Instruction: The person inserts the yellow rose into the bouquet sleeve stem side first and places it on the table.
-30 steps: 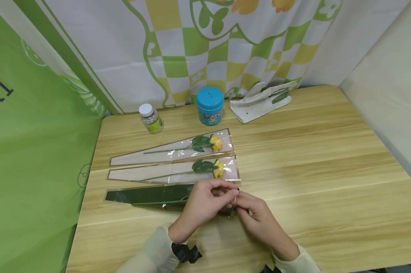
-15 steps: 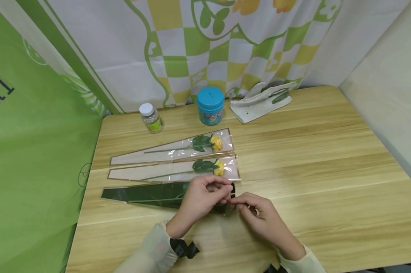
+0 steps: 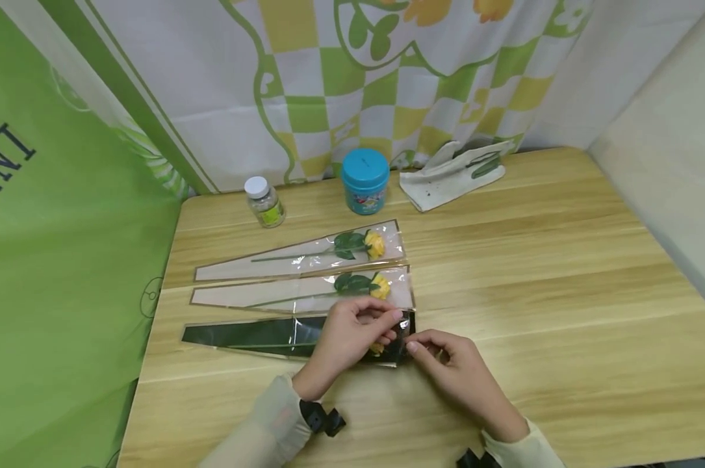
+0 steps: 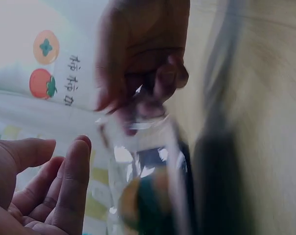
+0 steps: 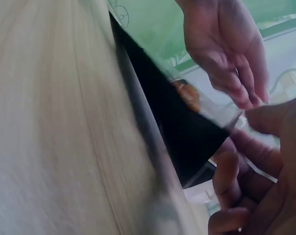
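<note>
A clear flower sleeve with a black backing (image 3: pixel 235 333) lies nearest me, holding a yellow rose (image 3: pixel 377 349) partly covered by my left hand. At the sleeve's wide right end, my right hand (image 3: pixel 460 367) pinches the edge between thumb and forefinger; the right wrist view shows that black corner (image 5: pixel 196 142) lifted off the table. My left hand (image 3: pixel 349 335) hovers over the rose end. In the left wrist view, its thumb and fingers (image 4: pixel 74 181) stand apart with nothing between them, beside the sleeve's clear film.
Two white-backed sleeves (image 3: pixel 229 272) (image 3: pixel 217 297) with yellow roses lie beyond the black one. Farther back stand a white-capped bottle (image 3: pixel 266 203), a blue lidded jar (image 3: pixel 366 182) and a work glove (image 3: pixel 446 179). The wooden tabletop (image 3: pixel 563 292) extends to the right.
My hands, close together a second ago, have moved apart. The left hand has let go of the sleeve's edge, and more of the sleeve's wide end and the rose shows.
</note>
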{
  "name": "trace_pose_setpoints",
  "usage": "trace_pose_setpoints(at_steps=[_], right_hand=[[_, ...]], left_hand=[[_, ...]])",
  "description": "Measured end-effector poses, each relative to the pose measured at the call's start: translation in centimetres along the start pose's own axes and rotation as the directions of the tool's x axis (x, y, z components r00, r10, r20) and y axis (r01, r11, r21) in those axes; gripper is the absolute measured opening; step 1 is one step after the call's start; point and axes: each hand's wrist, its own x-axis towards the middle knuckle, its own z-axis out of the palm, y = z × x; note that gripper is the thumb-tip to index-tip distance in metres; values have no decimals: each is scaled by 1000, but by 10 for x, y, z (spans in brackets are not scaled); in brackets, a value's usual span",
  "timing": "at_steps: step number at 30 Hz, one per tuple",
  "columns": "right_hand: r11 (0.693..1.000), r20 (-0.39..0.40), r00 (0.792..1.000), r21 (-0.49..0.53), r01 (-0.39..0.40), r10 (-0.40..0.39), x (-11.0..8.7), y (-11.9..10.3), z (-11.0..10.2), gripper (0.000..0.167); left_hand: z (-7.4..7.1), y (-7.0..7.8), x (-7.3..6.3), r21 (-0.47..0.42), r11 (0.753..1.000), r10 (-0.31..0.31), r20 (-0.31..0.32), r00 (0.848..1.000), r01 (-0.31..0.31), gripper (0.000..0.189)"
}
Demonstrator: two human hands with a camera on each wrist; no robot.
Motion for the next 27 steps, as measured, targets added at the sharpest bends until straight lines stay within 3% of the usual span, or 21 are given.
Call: trace_pose_setpoints(at_steps=[7,13,18,22,27], right_hand=[[981,-74,982,-74,-179,174,8,3,-9,23],[972,-14,980,-124,-201,201,6,-2,-12,26],[986,62,985,-41,-161,163,3,1,-24,15],[975,117,974,80,-206,196,3,5,-35,24],[964,91,969,117,-238,229,5,6,-45,24]], left_hand=[[-23,-3,-5,-19,999,-31,-64,997,30,26],[-26,-13,-9,56,997,-40,-55,998,43,27],[-20,-22,-8,116,993,-30,-32,999,34,26],[-21,-28,-5,127,991,-39,-31,999,43,26],[-23,-30,-4,114,992,-41,-34,999,44,28]])
